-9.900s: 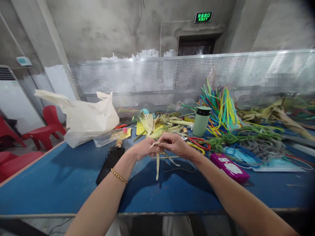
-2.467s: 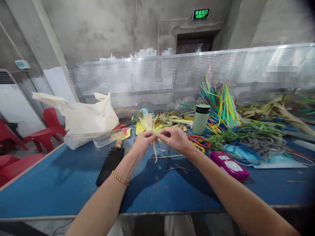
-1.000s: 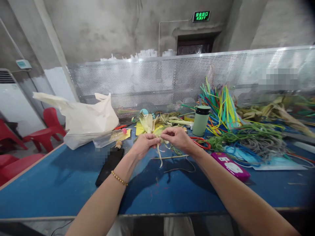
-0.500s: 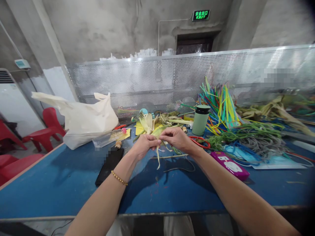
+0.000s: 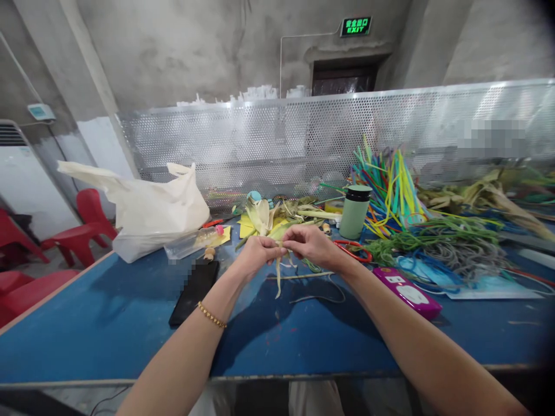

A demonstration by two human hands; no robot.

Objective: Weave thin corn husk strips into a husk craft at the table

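Note:
Both my hands meet above the middle of the blue table (image 5: 108,323). My left hand (image 5: 255,257) and my right hand (image 5: 310,245) each pinch a pale strip of corn husk (image 5: 278,277), whose loose end hangs down between them toward the table. A gold bead bracelet (image 5: 211,315) sits on my left wrist. Just behind my hands lies a heap of corn husks (image 5: 273,216) on yellow paper.
A black phone (image 5: 193,286) lies left of my hands, a white plastic bag (image 5: 151,211) behind it. A green flask (image 5: 354,211), red-handled scissors (image 5: 353,251), a magenta case (image 5: 407,292) and piles of coloured cords (image 5: 433,242) fill the right. A perforated metal screen (image 5: 303,138) backs the table.
My hands have stayed together over the same spot, working the husk strip; its hanging end is shorter than ten seconds ago and swings slightly.

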